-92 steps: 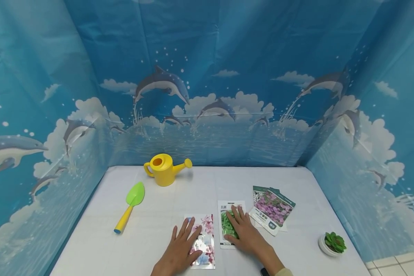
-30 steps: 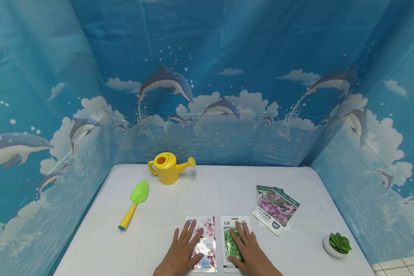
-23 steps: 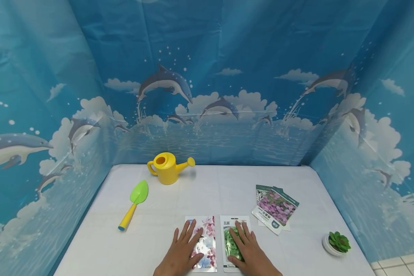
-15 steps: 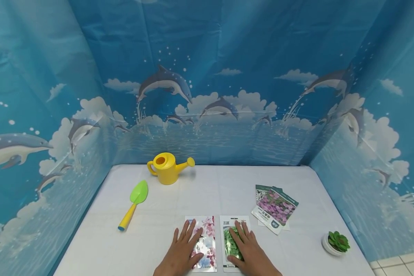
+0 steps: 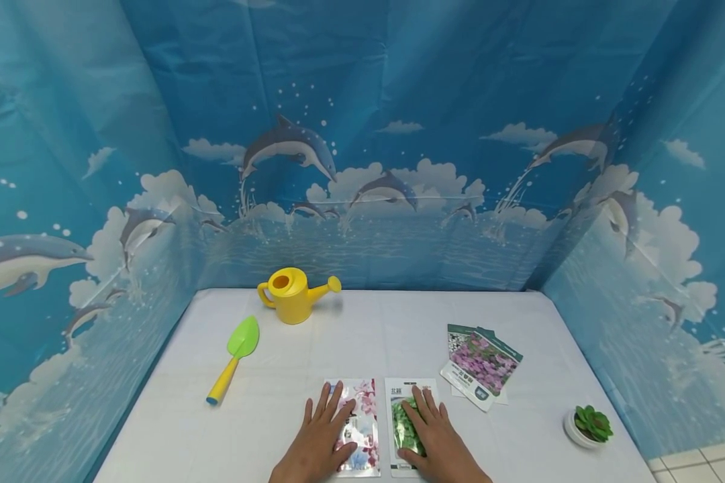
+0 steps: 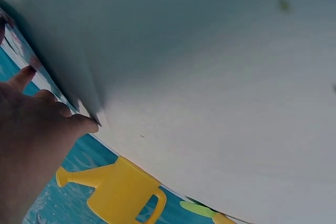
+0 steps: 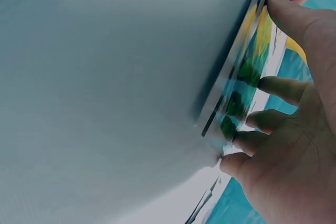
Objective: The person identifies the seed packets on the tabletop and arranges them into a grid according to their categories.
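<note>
In the head view, two seed packets lie side by side on the white tabletop near its front. My left hand (image 5: 317,436) rests with spread fingers on the glossy packet with pink blossoms (image 5: 367,433), covering its left part. On the white packet with a green leafy picture (image 5: 406,435), my right hand (image 5: 440,439) lies flat, fingers spread over its right part. A narrow strip of cloth separates the packets. The right wrist view shows straight fingertips pressing along the green packet (image 7: 247,72). From the left wrist, the pink packet (image 6: 21,51) appears edge-on beneath my fingertips.
A yellow watering can (image 5: 293,302) stands at the back left. Before it lies a trowel (image 5: 243,339) with green blade and yellow handle. Purple-flower seed packets (image 5: 486,362) overlap at the right. A potted succulent (image 5: 592,424) sits at the right edge. Blue dolphin curtains (image 5: 362,248) enclose the table.
Compared with about three seconds ago, the green packet and my right hand have slid toward the front, level with the pink packet. During the last second, both hands stay still.
</note>
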A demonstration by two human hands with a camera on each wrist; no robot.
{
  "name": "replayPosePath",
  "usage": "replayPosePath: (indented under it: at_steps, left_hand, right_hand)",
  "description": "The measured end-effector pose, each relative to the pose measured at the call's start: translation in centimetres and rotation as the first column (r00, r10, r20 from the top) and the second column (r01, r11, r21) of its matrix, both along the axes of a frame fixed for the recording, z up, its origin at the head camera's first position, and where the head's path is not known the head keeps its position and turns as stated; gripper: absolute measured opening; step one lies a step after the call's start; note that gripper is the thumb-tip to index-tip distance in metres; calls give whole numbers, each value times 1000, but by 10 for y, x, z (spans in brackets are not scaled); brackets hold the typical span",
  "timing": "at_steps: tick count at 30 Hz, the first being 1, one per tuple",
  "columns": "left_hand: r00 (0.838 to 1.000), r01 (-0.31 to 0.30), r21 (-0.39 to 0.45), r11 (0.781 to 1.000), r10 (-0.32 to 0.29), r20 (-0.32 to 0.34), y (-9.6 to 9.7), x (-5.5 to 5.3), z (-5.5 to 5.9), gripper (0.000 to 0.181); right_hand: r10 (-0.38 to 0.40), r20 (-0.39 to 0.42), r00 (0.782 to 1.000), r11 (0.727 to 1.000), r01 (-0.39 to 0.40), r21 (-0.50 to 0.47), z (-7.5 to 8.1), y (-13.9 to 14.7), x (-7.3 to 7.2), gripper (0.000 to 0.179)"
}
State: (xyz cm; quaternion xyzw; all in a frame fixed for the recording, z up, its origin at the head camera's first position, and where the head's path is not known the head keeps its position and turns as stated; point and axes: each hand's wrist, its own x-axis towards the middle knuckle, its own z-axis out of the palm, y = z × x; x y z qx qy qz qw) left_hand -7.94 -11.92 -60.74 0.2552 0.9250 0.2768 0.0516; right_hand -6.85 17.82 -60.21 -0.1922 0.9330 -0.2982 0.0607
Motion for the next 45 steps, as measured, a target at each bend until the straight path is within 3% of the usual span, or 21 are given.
replayPosePath:
  at_steps: [6,11,19,24,28,31,36,45]
  left_hand:
    - [999,-17,-4,1000,16,-33,2,-3,-2,64]
    - [999,-22,16,1000,23,-48,5,-6,-3,61]
    - [998,-54,-30,998,55,30,15,-12,10,54]
    - [998,-55,28,998,55,-8,18,-15,3,53]
    - [998,-66,34,997,65,23,21,-15,1,60]
    - [997,-57,15,998,56,60,25,-14,10,66]
    - [999,-28,39,999,27,36,34,-15,24,71]
    - [999,44,-1,999,-44,31,65,-28,36,75]
  right_hand:
    - [-7,50,999,999,4,48,11,-4,0,90]
    - [-13,44,999,997,10,74,12,-6,1,89]
    - [-14,-5,1000,992,14,126,11,-10,0,88]
    - [-23,1,1000,991,23,132,13,-11,2,88]
    - [-39,27,999,992,35,119,13,-10,2,89]
    - [-63,39,997,993,59,98,14,-8,3,89]
    - [-127,14,992,990,126,67,19,0,5,88]
    - [-258,-133,957,961,268,63,12,29,5,84]
